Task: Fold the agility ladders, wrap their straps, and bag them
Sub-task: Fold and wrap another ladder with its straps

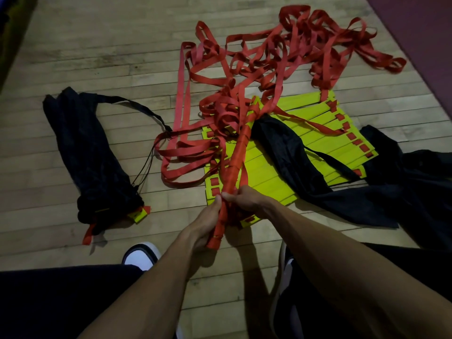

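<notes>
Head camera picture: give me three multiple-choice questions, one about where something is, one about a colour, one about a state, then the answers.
1. Where does the filled black bag lie?
A. Left of the rungs
B. On the rungs
C. Beyond the straps

2. What colour are the flat rungs?
A. Blue
B. Yellow-green
C. White

3. What state is the strap-wrapped bundle in?
A. Lying untouched
B. Inside a bag
C. Gripped by both hands

Answers: 1 A, it lies on the floor at left. 2 B, the slats show yellow-green. 3 C, the left hand and right hand close round its near end.
</notes>
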Tool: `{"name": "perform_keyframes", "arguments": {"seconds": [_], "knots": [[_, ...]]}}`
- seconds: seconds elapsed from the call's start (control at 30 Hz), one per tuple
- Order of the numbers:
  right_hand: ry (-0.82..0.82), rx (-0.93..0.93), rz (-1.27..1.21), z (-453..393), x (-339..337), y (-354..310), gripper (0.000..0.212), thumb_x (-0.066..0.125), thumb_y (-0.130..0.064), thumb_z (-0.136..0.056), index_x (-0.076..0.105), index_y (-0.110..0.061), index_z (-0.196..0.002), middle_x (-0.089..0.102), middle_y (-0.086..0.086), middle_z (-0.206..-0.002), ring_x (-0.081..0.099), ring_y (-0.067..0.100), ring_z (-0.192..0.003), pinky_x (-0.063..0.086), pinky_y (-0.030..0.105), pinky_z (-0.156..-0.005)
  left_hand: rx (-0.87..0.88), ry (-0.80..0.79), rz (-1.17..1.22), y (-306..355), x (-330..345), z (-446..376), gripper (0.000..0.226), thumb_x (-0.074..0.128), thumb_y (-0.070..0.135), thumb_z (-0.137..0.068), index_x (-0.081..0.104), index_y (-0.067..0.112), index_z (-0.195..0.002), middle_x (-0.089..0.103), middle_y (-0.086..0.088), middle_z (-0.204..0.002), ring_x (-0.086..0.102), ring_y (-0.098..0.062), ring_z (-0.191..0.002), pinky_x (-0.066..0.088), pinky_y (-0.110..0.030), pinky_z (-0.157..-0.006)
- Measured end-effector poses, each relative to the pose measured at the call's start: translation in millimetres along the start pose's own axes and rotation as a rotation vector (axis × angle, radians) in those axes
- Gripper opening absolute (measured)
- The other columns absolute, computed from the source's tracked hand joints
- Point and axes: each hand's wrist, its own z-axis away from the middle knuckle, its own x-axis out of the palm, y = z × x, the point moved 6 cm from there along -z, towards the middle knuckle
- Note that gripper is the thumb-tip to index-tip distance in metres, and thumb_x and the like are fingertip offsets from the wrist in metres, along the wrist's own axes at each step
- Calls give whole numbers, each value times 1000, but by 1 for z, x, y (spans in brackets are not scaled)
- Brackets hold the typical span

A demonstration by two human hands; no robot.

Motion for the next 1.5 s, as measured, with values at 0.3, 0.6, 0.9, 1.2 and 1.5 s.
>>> {"name": "perform_keyframes", "arguments": {"seconds": [0.3,0.6,0.9,1.2,1.5], "knots": [[8,-28,114,5,-13,-12,40,45,-53,-100,59,-15,-100,64,0,-88,62,15,-75,49,24,-64,-50,114,-190,-2,-22,-13,29,68,30,-94,64,12,-116,74,-10,-103,72,-26,-93,57,-40,-84],[-72,-128,94,8,7,-8,42,59,-40,-98,58,-12,-130,65,5,-111,60,20,-92,49,22,-66,-27,177,-315,-9,-23,-12,44,73,12,-88,45,15,-122,68,-9,-96,67,-18,-69,53,-25,-51],[28,-82,182,3,0,-3,27,46,-31,-106,63,-11,-99,65,8,-91,61,22,-77,49,31,-70,4,6,-53,-2,-13,-10,26,60,30,-100,62,15,-121,69,-16,-98,63,-28,-82,53,-41,-77],[-65,-143,251,9,9,-11,18,45,-22,-106,62,-14,-107,65,4,-92,63,19,-79,49,25,-70,3,26,-176,-4,-23,-14,36,66,5,-91,52,13,-123,70,-18,-108,72,-28,-83,61,-48,-83],[105,-122,551,4,-3,-15,29,53,-30,-102,62,-8,-87,55,4,-80,51,19,-73,38,28,-67,-3,72,8,-5,-10,-10,42,37,47,-106,61,13,-116,59,-12,-94,58,-22,-77,50,-38,-69]]}}
